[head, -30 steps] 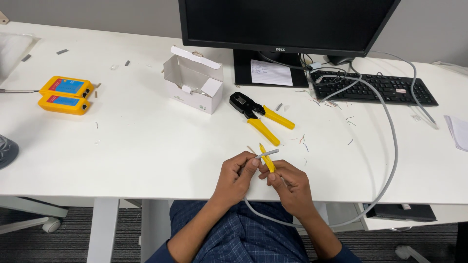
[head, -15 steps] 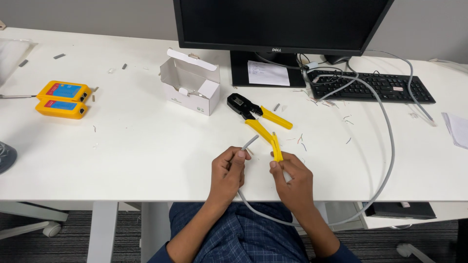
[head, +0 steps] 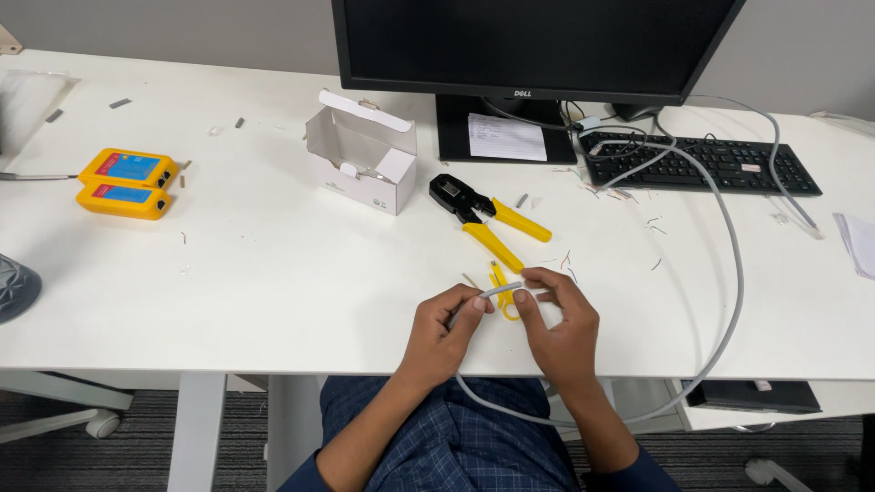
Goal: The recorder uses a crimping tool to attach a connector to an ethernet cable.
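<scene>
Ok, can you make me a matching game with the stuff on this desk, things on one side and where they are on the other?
Things:
1. yellow-handled crimping pliers
2. grey round cable
3. open white cardboard box
4. two yellow box-shaped testers

Places:
A. far left on the desk
B. held in both hands
C. just left of the monitor stand
D. lying in front of the monitor stand

Pairs: 1-D, 2-B, 3-C, 4-A

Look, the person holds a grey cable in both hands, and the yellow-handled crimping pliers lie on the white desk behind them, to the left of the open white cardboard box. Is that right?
Not quite. In the head view the yellow-handled crimping pliers lie to the right of the open white cardboard box, not the left. The rest holds: both the left hand and right hand hold the grey cable over the white desk.
</scene>
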